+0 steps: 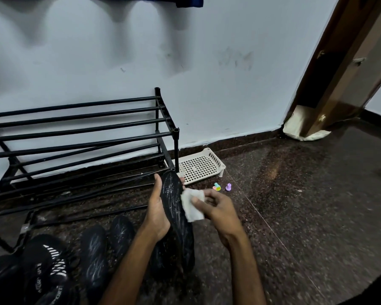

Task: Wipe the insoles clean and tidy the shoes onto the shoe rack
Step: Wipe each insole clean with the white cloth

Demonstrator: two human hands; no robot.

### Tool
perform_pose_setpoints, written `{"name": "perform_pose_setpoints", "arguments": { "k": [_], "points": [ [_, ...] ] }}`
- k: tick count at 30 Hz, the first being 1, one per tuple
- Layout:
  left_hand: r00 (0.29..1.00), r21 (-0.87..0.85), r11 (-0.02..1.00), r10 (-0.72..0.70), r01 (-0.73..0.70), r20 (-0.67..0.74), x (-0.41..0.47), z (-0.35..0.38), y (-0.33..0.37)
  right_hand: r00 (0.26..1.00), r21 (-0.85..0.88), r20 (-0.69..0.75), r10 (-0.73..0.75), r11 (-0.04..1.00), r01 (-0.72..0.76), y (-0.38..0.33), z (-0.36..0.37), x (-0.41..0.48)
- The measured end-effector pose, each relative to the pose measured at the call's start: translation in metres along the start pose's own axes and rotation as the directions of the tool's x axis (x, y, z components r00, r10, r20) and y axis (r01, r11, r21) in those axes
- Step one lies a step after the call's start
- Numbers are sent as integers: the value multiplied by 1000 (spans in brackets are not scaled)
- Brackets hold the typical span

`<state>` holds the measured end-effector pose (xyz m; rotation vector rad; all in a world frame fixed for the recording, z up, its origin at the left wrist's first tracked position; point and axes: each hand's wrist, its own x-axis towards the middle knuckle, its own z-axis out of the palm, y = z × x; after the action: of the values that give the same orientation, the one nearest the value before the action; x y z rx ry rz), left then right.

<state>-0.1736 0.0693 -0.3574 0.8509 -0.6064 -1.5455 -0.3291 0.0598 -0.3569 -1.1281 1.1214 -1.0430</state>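
Note:
My left hand [157, 208] grips a black insole [175, 208] streaked with white dust, held upright over the floor. My right hand [218, 209] pinches a white wipe [191, 205] against the insole's right edge. Two more black insoles [94, 254] [121, 234] lie flat on the floor to the left of my left arm. Black shoes with white stripes [42, 267] sit at the bottom left. The black metal shoe rack [81, 130] stands against the wall with bare shelves.
A cream perforated plastic tray [199, 165] lies on the floor right of the rack. Small coloured plastic pieces [217, 187] [228, 187] sit beside it. A brown wooden door frame [330, 84] stands at the right. The floor is dark speckled stone.

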Motion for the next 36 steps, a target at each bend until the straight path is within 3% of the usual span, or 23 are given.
{"name": "perform_pose_setpoints", "arguments": {
  "k": [2,3,5,6,7,9,11,13,14,16,18,20,21,23,24,25,27,28,30,32,33,35,36],
  "points": [
    [994,0,998,-62,63,94,-4,8,-2,995,-2,104,5,1000,-5,-4,18,0],
    [994,-18,998,-66,68,90,-2,9,-4,999,-186,49,9,983,1,-1,22,-1],
    [998,-46,998,-31,33,49,1,6,-3,977,-638,-180,-114,770,-28,8,22,-5],
    [1000,-28,1000,-9,10,24,2,5,-2,942,-701,-283,-180,709,-75,9,17,-9],
    [1000,-9,1000,5,-4,20,2,4,-2,909,-695,-345,-235,714,-79,8,9,-10],
    [1000,-5,1000,-16,16,5,0,6,-1,894,-554,-374,-247,833,-2,2,0,-8],
    [996,-35,997,-69,71,54,-4,10,-2,969,-190,-186,-165,973,129,-16,5,-6],
    [992,-77,991,-106,111,61,-5,14,-5,993,38,-34,-117,992,119,-26,19,-3],
    [994,-87,991,-103,106,32,-4,14,-7,989,-52,-32,-146,988,144,-26,25,0],
    [994,-25,995,-96,97,45,-1,11,-10,961,-522,-143,-239,843,132,-21,30,6],
    [995,14,996,-93,93,46,-1,10,-8,883,-693,-305,-357,719,51,-17,21,5],
    [996,26,996,-85,84,21,0,9,-4,818,-579,-426,-388,811,83,-16,3,3],
    [996,22,996,-91,91,18,1,8,-4,839,-444,-428,-337,887,129,-17,-3,5],
    [993,-27,993,-117,118,28,-1,10,-5,967,-63,-205,-152,988,142,-28,1,5],
    [993,-48,992,-116,118,27,-3,12,-4,992,73,-88,-89,993,96,-31,9,3],
    [993,-54,991,-116,118,37,-3,13,-5,996,88,-41,-75,993,78,-28,18,5],
    [992,-28,993,-115,116,46,-3,15,-7,987,-285,-120,-104,956,66,-15,28,6],
    [994,-3,994,-107,107,38,-4,16,-5,969,-521,-195,-152,853,28,-7,26,3],
    [998,26,999,-43,44,-35,-3,14,1,907,-631,-366,-210,772,-77,15,9,-3],
    [993,52,998,30,-24,-117,2,6,6,898,-417,-424,-118,906,-77,32,-10,-4],
    [988,37,999,40,-35,-150,3,3,8,926,-215,-377,-6,973,-82,35,-13,-3],
    [985,-18,999,48,-52,-164,3,0,10,978,167,-137,161,976,-137,35,-3,-4],
    [986,-46,997,58,-66,-159,3,-1,11,976,224,-50,212,955,-196,39,3,-5]
  ]
}}
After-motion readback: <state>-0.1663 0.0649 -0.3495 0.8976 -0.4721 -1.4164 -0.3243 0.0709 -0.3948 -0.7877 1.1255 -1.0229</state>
